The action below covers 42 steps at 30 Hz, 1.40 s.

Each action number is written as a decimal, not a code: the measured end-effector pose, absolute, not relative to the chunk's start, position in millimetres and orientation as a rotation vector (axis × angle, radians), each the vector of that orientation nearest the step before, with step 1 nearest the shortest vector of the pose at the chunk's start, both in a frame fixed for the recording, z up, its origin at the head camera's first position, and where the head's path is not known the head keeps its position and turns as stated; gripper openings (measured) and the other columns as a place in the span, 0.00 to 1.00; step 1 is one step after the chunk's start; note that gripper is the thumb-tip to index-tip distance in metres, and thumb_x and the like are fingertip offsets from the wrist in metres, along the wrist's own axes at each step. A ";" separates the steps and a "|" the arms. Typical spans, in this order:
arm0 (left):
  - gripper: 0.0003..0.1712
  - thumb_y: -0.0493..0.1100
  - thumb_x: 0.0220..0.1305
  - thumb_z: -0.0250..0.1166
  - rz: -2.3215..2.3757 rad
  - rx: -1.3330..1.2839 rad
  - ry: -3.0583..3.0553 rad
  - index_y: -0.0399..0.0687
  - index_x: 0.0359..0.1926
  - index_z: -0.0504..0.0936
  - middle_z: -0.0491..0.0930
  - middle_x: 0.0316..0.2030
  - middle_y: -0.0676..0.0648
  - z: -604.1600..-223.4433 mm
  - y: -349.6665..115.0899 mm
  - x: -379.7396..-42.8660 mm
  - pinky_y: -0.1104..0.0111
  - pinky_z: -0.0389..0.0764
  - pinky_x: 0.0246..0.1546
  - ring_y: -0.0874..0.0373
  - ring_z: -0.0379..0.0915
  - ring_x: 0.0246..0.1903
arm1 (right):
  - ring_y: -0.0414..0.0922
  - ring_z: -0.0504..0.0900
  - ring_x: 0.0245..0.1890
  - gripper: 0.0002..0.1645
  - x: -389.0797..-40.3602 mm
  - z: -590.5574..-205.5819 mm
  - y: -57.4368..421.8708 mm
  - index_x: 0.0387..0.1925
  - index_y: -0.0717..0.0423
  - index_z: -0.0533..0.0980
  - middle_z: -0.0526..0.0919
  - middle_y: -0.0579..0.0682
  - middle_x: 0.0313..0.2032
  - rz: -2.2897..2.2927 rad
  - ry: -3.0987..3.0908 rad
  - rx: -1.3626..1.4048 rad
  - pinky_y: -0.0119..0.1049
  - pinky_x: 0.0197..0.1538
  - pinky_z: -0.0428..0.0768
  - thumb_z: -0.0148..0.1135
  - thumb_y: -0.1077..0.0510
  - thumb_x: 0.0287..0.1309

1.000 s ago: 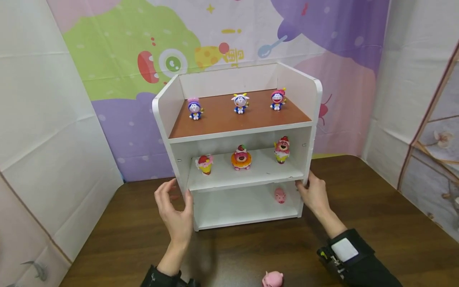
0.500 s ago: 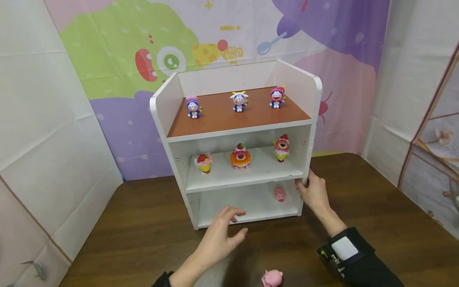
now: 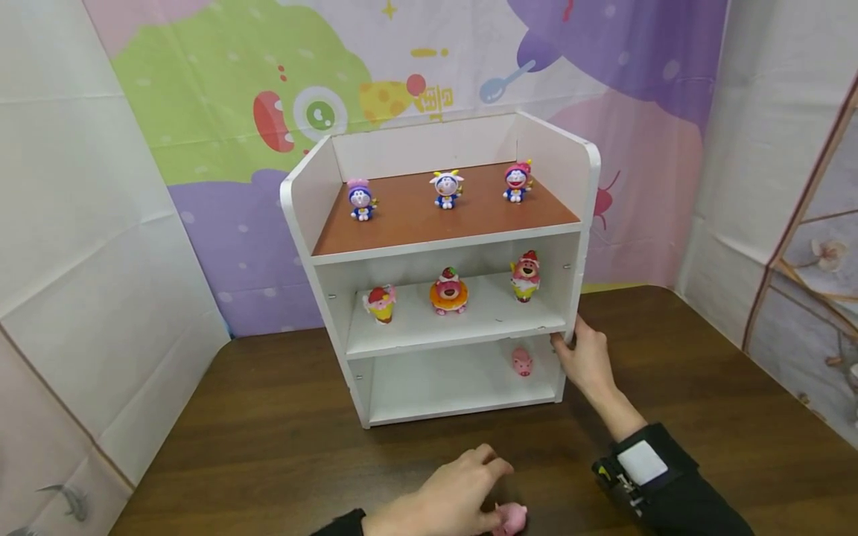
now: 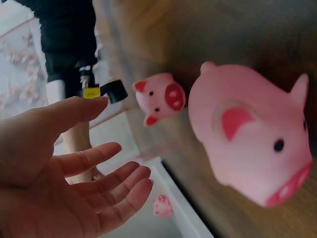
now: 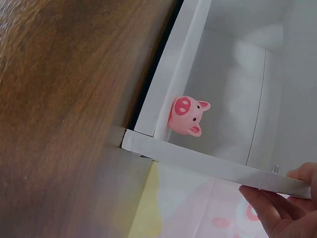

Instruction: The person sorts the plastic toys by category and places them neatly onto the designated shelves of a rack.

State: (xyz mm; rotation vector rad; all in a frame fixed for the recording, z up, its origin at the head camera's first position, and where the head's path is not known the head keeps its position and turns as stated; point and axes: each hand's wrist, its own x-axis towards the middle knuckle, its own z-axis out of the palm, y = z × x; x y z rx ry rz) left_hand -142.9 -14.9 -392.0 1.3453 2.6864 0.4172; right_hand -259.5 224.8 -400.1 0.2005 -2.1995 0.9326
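My left hand (image 3: 462, 487) is low over the table beside a pink toy pig (image 3: 511, 519), its fingers loosely bent. In the left wrist view the left hand (image 4: 74, 173) holds nothing; a pink pig (image 4: 161, 96) lies just beyond the thumb and a larger-looking pig (image 4: 252, 129) sits closer to the camera. My right hand (image 3: 590, 357) grips the right side panel of the white shelf unit (image 3: 442, 242). In the right wrist view the right hand (image 5: 292, 208) pinches that panel's edge. Another pink pig (image 5: 187, 116) sits on the bottom shelf, at its right end.
On the brown top stand three blue-and-white figurines, the middle one a horned figurine (image 3: 447, 189). The middle shelf bears an ice-cream cup figurine (image 3: 380, 304), a bear in an orange ring (image 3: 448, 291) and a bear in a yellow cup (image 3: 526, 276). A patterned cloth (image 3: 228, 97) hangs behind.
My left hand has left the shelf unit's left side and swept right and down to the pig on the table. The right hand keeps its grip on the panel.
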 end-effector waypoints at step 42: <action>0.17 0.34 0.40 0.68 0.706 1.191 2.857 0.38 0.36 0.77 0.75 0.28 0.50 -396.1 -30.5 -212.6 0.75 0.70 0.28 0.64 0.67 0.26 | 0.58 0.78 0.26 0.16 -259.3 -402.4 224.8 0.40 0.72 0.70 0.78 0.69 0.30 0.932 -2.210 0.194 0.50 0.24 0.75 0.58 0.69 0.47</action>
